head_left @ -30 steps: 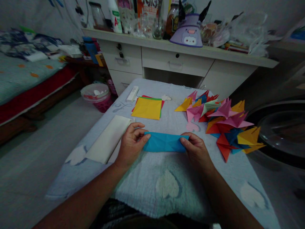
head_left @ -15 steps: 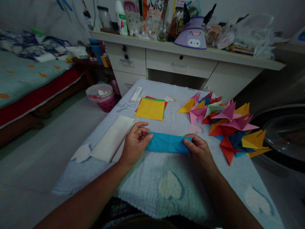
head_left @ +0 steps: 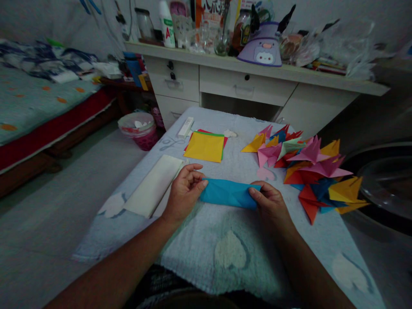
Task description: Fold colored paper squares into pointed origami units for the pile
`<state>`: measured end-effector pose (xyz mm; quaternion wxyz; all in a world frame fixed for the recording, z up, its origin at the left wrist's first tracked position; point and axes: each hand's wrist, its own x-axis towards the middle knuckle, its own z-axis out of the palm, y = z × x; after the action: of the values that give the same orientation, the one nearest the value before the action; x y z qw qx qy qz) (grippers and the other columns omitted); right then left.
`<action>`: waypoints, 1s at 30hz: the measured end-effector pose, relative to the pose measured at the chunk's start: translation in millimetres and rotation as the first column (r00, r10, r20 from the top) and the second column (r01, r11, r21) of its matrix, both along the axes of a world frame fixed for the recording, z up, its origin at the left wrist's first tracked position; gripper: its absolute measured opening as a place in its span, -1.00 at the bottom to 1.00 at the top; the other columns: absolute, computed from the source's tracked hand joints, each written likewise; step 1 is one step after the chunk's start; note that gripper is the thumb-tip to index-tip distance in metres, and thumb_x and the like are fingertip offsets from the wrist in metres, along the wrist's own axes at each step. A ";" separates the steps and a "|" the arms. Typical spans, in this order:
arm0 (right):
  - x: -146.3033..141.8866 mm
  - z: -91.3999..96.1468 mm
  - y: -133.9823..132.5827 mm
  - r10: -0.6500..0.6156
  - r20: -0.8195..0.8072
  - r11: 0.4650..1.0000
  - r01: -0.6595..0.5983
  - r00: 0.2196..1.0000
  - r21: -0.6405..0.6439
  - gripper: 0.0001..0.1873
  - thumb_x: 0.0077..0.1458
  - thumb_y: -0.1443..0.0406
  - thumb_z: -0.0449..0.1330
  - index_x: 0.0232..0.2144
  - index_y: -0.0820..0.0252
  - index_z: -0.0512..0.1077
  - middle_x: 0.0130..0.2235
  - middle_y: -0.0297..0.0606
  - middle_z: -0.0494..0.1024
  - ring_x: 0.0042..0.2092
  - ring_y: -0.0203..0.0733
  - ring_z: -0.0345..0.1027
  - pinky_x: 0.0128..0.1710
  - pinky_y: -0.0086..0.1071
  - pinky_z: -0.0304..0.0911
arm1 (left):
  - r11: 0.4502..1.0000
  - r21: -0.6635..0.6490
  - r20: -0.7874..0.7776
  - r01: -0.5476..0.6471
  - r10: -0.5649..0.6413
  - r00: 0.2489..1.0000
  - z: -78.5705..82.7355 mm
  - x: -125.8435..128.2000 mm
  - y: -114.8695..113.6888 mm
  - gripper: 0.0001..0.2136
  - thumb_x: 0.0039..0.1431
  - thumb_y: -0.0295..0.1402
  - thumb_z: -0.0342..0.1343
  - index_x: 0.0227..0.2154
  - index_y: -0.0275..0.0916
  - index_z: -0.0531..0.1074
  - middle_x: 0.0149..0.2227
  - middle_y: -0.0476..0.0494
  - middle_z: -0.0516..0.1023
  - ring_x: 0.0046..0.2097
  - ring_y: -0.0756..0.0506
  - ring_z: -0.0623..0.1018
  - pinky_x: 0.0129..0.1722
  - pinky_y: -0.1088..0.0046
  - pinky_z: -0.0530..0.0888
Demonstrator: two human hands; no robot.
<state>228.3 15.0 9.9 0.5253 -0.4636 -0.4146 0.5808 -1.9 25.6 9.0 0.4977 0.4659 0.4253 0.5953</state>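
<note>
A blue sheet of origami paper (head_left: 229,194), folded to a long strip with creases across it, is stretched between my two hands over the cloth. My left hand (head_left: 186,191) pinches its left end between thumb and fingers. At the right end, my right hand (head_left: 269,198) grips it with the thumb on top. Beyond the strip lies a stack of square paper (head_left: 204,146), yellow on top with green and red edges showing. To the right sit several folded paper cranes (head_left: 310,150) in pink, red, orange, yellow and blue.
A patterned cloth (head_left: 199,240) covers the table. On it are a pale folded sheet (head_left: 154,186) at left and a small white box (head_left: 186,127) at the back. A pink bin (head_left: 141,131) stands on the floor, and a cluttered white desk (head_left: 244,86) lies behind.
The view has shifted very slightly, so everything sits a little further right. Both hands keep the same hold on the blue paper.
</note>
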 end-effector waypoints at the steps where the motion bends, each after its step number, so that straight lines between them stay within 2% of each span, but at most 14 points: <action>1: 0.1 -0.1 0.0 0.001 0.002 1.000 -0.001 1.000 -0.002 -0.77 -0.08 0.17 0.40 -0.46 0.15 0.47 -0.55 -0.43 0.33 -0.51 -0.37 0.13 -0.52 -0.46 0.02 | 1.000 0.000 -0.002 0.000 0.000 1.000 0.0 0.0 0.1 -0.64 0.04 -0.41 0.26 -0.09 -0.17 0.34 -0.37 0.04 0.49 -0.37 0.03 0.44 -0.38 0.58 0.34; 23: -2.6 -0.8 -0.6 -0.073 -0.028 0.997 0.073 0.997 -0.008 -0.77 -0.08 0.16 0.39 -0.47 0.15 0.45 -0.55 -0.44 0.34 -0.51 -0.37 0.12 -0.51 -0.45 0.06 | 0.999 -0.032 -0.018 -0.024 0.023 1.000 -3.3 1.8 1.3 -0.70 0.07 -0.42 0.22 -0.12 -0.19 0.35 -0.40 0.06 0.46 -0.40 0.05 0.44 -0.42 0.59 0.32; 27: -2.3 1.1 1.1 -0.131 0.099 0.991 0.131 0.986 0.004 -0.71 -0.09 0.11 0.37 -0.51 0.17 0.40 -0.56 -0.45 0.32 -0.53 -0.37 0.10 -0.54 -0.46 0.03 | 0.999 -0.046 -0.132 -0.028 0.022 0.991 -2.0 4.7 2.9 -0.75 0.09 -0.42 0.19 -0.16 -0.21 0.35 -0.41 0.05 0.46 -0.38 0.04 0.45 -0.39 0.57 0.35; 30: 0.9 2.0 2.9 -0.170 0.268 0.985 0.155 0.948 0.076 -0.67 -0.06 0.07 0.31 -0.53 0.17 0.36 -0.59 -0.46 0.27 -0.54 -0.36 0.07 -0.57 -0.46 -0.01 | 0.999 -0.033 -0.247 -0.032 0.023 0.969 1.7 10.4 8.7 -0.78 0.09 -0.43 0.15 -0.17 -0.22 0.36 -0.39 0.04 0.45 -0.37 0.03 0.45 -0.36 0.56 0.37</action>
<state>229.2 17.9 11.8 0.5213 -0.5577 -0.4590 0.4545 8.4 34.2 10.7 0.4410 0.5213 0.5012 0.5316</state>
